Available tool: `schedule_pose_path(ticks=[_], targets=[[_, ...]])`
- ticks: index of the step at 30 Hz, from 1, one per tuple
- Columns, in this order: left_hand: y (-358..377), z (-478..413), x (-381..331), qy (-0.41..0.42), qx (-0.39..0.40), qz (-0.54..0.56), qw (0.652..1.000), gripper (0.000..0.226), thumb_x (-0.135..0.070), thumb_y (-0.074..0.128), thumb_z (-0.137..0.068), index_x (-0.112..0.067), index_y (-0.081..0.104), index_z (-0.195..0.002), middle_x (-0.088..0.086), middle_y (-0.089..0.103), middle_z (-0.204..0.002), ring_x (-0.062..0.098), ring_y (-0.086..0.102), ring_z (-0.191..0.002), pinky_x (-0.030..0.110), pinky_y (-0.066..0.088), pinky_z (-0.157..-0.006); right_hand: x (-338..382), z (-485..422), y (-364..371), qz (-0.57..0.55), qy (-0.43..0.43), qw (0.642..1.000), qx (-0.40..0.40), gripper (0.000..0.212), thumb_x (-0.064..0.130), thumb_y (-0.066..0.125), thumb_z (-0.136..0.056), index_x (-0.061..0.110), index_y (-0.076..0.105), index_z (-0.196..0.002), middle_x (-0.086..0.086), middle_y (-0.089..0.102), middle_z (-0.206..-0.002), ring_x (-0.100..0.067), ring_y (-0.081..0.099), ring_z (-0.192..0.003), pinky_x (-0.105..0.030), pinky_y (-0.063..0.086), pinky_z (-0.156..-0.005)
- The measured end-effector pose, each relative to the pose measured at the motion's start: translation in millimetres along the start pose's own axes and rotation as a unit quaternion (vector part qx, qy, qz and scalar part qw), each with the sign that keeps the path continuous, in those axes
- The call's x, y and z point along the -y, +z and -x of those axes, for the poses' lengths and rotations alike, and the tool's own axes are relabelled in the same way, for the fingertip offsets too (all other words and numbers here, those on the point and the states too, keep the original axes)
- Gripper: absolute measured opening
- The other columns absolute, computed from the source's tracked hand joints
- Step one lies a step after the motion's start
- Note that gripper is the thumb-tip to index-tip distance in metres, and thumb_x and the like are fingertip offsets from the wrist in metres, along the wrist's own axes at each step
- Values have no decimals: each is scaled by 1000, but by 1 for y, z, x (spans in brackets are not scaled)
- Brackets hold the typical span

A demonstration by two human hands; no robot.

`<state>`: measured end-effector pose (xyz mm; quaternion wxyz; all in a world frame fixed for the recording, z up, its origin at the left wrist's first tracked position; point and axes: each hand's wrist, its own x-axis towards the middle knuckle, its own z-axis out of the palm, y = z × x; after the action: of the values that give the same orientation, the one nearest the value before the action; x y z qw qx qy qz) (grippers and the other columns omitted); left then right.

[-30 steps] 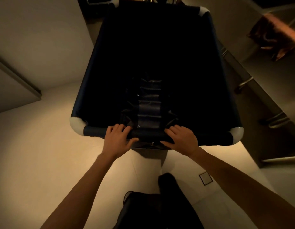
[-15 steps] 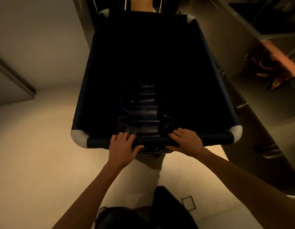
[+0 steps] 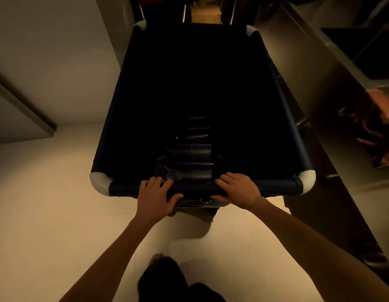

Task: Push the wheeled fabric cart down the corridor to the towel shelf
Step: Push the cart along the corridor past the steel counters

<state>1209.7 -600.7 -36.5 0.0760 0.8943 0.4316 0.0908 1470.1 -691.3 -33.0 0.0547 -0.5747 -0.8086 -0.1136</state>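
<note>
A dark navy fabric cart [image 3: 124,188] with white rounded corner caps fills the middle of the view. Its inside is very dark, with a folded dark liner showing near the close rail. My left hand [image 3: 155,196] wraps the near rail left of centre, thumb underneath. My right hand [image 3: 238,188] grips the same rail right of centre. The wheels are hidden under the cart. No towel shelf can be made out.
A pale wall [image 3: 47,62] and a door edge [image 3: 23,105] run along the left. A metal counter [image 3: 341,83] with rails lines the right, with a crumpled reddish-brown cloth [image 3: 376,127] on it. Pale floor [image 3: 47,214] lies below. Metal poles [image 3: 185,9] stand ahead.
The cart has rolled forward down the corridor with both hands on its rail. The reddish cloth on the right counter has slid lower in view, and the floor tile inset has passed out of sight.
</note>
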Motion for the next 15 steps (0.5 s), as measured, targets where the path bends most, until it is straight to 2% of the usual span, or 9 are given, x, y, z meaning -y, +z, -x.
schedule_pose_path(ticks=[3,6,11,15], targets=[[5,-36,-7,-5,-5,-1,1000,74,-69,16,-87,-15,66,-98,6,63,-82,26,57,-78,37,42,-73,-39,-17,9,3,-17,1000,0,42,52,52,-85,13,65,-96,-4,68,-83,-22,64,-71,-26,51,-57],[13,-75,-12,-5,-9,1,1000,72,-68,18,-88,-15,65,-98,7,63,-82,26,57,-76,37,41,-72,-80,-36,18,-4,-24,1000,12,49,53,37,-87,13,64,-97,-6,68,-84,-23,64,-71,-28,52,-58],[20,-149,-17,-10,-8,-9,1000,72,-66,18,-89,-13,66,-97,9,64,-81,28,58,-74,36,42,-70,-149,-75,35,-15,-19,999,43,48,53,35,-88,14,59,-102,-8,67,-88,-25,64,-75,-31,54,-61],[24,-209,-9,-9,-17,-18,1000,73,-65,15,-90,-13,67,-98,10,64,-80,29,57,-73,38,42,-69,-190,-113,46,13,26,998,53,51,54,30,-86,17,63,-101,-5,68,-89,-24,64,-77,-29,52,-64]])
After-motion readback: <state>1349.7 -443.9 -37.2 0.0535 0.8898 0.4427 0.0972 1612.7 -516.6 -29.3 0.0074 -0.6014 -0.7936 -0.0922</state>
